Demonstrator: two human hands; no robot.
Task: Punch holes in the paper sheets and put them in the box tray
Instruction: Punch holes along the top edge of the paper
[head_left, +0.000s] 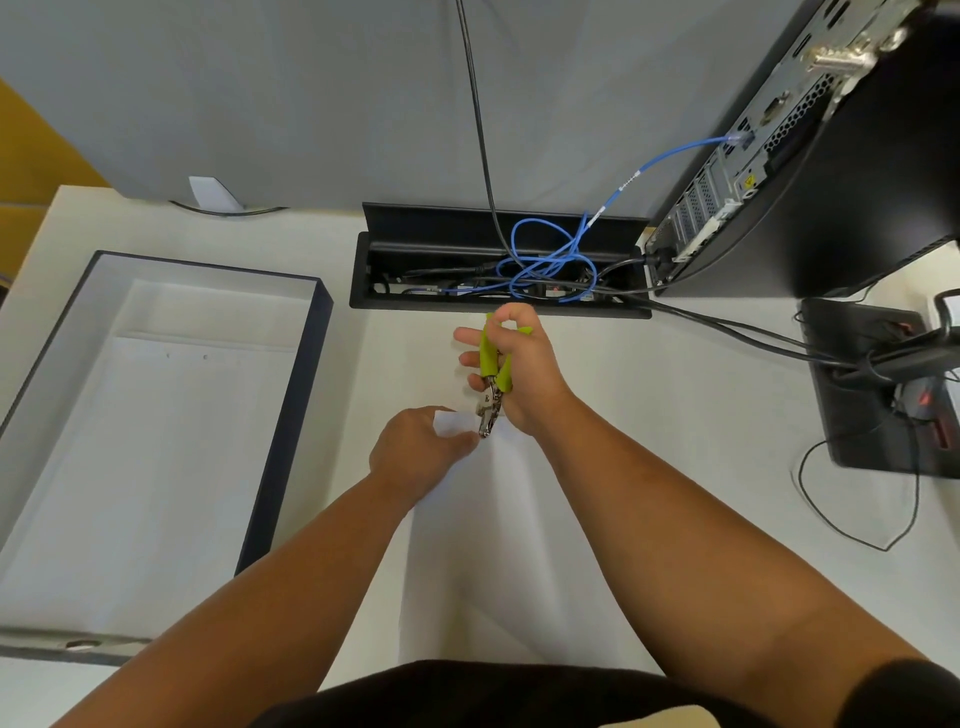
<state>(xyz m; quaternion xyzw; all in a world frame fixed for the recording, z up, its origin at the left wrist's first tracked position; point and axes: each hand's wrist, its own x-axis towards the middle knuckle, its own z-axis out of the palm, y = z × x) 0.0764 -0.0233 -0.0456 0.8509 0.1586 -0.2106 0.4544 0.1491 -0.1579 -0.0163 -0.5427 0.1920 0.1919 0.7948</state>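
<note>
Punched sheet (156, 441) already in the box tray (291, 415) — left hand (415, 452) pinches the next paper sheet (498, 545), right hand (519, 374) grips the hole punch (491, 384) at its edge.

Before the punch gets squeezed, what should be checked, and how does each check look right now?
1. Right hand has a grip on the green hole punch: ok.
2. Left hand holds the paper sheet near its far edge: ok.
3. Punch tip sits at the sheet's far edge: ok.
4. Sheet actually inside the punch slot: cannot tell.
5. Sheet lies flat: not ok, it shows creases.
6. Box tray open, room for another sheet: ok.
</note>
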